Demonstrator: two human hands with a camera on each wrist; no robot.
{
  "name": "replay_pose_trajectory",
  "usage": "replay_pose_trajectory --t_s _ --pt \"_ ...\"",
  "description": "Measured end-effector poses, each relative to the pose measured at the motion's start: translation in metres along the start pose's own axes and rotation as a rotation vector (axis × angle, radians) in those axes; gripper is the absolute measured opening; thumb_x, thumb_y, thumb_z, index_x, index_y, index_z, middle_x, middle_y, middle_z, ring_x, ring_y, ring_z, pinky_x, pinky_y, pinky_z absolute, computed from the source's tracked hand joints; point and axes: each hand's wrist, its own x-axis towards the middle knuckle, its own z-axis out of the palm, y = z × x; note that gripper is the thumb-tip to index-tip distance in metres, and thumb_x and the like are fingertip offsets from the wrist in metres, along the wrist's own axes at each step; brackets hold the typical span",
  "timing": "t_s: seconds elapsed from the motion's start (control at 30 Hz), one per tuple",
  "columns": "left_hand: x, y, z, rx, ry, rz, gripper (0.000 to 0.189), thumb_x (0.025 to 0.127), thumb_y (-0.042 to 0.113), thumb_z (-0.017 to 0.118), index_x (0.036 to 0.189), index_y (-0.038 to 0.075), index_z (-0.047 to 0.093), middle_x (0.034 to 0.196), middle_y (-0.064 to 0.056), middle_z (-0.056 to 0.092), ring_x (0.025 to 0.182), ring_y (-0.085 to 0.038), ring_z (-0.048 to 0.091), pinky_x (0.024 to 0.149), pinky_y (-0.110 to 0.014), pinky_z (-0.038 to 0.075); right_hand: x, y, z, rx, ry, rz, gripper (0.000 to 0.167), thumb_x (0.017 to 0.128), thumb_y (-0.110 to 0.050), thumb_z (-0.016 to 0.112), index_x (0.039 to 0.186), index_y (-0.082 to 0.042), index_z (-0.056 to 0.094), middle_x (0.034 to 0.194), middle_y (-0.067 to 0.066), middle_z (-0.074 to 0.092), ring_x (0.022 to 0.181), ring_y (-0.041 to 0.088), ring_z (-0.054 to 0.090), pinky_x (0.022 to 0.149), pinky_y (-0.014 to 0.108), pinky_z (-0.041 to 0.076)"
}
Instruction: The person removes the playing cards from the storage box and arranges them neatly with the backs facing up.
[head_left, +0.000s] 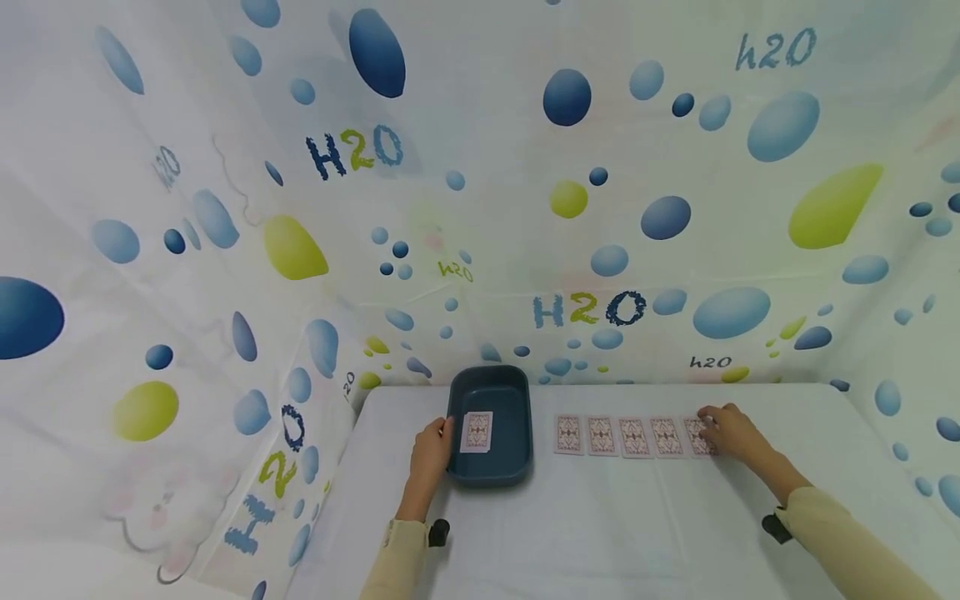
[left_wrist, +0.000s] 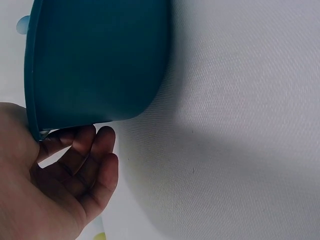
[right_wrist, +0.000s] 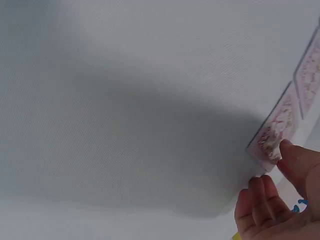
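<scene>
My left hand grips the left rim of a dark blue-green plastic tray. In the left wrist view the fingers of that hand curl beneath the rim, and the thumb is hidden. One face-down playing card, or a thin stack, lies inside the tray. Over to the right, my right hand pinches the edge of the rightmost playing card. The right wrist view has the thumb on the back of this card, with bent fingertips at its edge. The card lies flat on the table.
More face-down cards stretch leftward in a row, from the neighbouring card to the one nearest the tray. A white cloth covers the table. Behind it hangs a patterned curtain.
</scene>
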Motion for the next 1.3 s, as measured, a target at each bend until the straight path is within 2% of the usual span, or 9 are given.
replay_pose_trajectory --t_s 0.17,0.27,0.43,0.6,0.87,1.1,1.2,1.3 --pt "0.000 -0.002 0.001 0.003 -0.011 0.008 0.034 0.107 0.032 0.047 0.095 0.005 0.064 0.082 -0.011 0.066 0.065 -0.019 0.053 0.055 -0.031 0.040 -0.003 -0.014 0.004 -0.002 0.073 -0.005 0.046 0.097 -0.016 0.061 0.129 0.015 0.050 0.118 0.041 0.052 0.106 0.057 0.054 0.090 0.065 0.045" --pt "-0.001 -0.002 0.001 0.004 -0.014 0.008 0.034 0.107 0.031 0.047 0.094 0.005 0.064 0.081 -0.010 0.065 0.065 -0.019 0.053 0.055 -0.032 0.039 -0.001 -0.036 0.008 0.007 0.091 -0.027 0.055 0.097 -0.022 0.063 0.136 0.014 0.046 0.130 0.043 0.046 0.119 0.061 0.046 0.096 0.068 0.041" --pt "-0.001 -0.004 0.000 -0.001 -0.011 -0.009 0.034 0.107 0.032 0.047 0.090 0.007 0.062 0.080 -0.009 0.063 0.064 -0.019 0.052 0.054 -0.032 0.037 0.010 -0.085 0.014 0.028 0.102 -0.108 0.064 0.096 -0.029 0.067 0.142 0.009 0.043 0.141 0.038 0.044 0.129 0.058 0.042 0.103 0.067 0.038" --pt "-0.001 -0.003 -0.001 -0.003 -0.003 -0.011 0.034 0.107 0.032 0.047 0.085 0.008 0.059 0.077 -0.008 0.060 0.063 -0.019 0.050 0.053 -0.031 0.035 0.023 -0.130 0.020 0.040 0.107 -0.205 0.064 0.096 -0.030 0.067 0.143 0.008 0.043 0.141 0.035 0.045 0.129 0.054 0.045 0.104 0.063 0.040" --pt "0.001 -0.003 0.000 -0.021 0.026 -0.010 0.034 0.106 0.032 0.049 0.082 0.009 0.058 0.075 -0.007 0.061 0.062 -0.019 0.050 0.053 -0.032 0.035 0.046 -0.202 0.031 0.035 0.049 -0.257 0.066 0.096 -0.031 0.067 0.145 0.004 0.042 0.148 0.031 0.043 0.136 0.050 0.043 0.109 0.060 0.038" --pt "0.002 -0.004 0.001 -0.010 0.037 -0.010 0.033 0.106 0.031 0.051 0.083 0.009 0.060 0.075 -0.007 0.062 0.061 -0.019 0.051 0.052 -0.032 0.036 0.064 -0.266 0.047 -0.007 0.071 -0.383 0.065 0.095 -0.032 0.070 0.144 0.003 0.046 0.143 0.027 0.049 0.133 0.044 0.048 0.109 0.055 0.041" --pt "0.003 -0.004 0.002 -0.009 0.037 -0.017 0.032 0.105 0.031 0.051 0.085 0.009 0.062 0.075 -0.007 0.062 0.062 -0.019 0.052 0.053 -0.033 0.037 0.070 -0.292 0.056 -0.032 0.054 -0.423 0.065 0.096 -0.035 0.069 0.144 0.002 0.046 0.142 0.025 0.050 0.132 0.041 0.050 0.108 0.053 0.042" --pt "0.003 -0.004 0.003 -0.006 0.029 -0.017 0.031 0.105 0.032 0.051 0.087 0.009 0.062 0.077 -0.007 0.063 0.062 -0.019 0.052 0.054 -0.034 0.038 0.074 -0.315 0.066 -0.052 0.009 -0.429 0.065 0.095 -0.036 0.069 0.144 0.001 0.047 0.142 0.023 0.050 0.131 0.039 0.051 0.108 0.051 0.042"
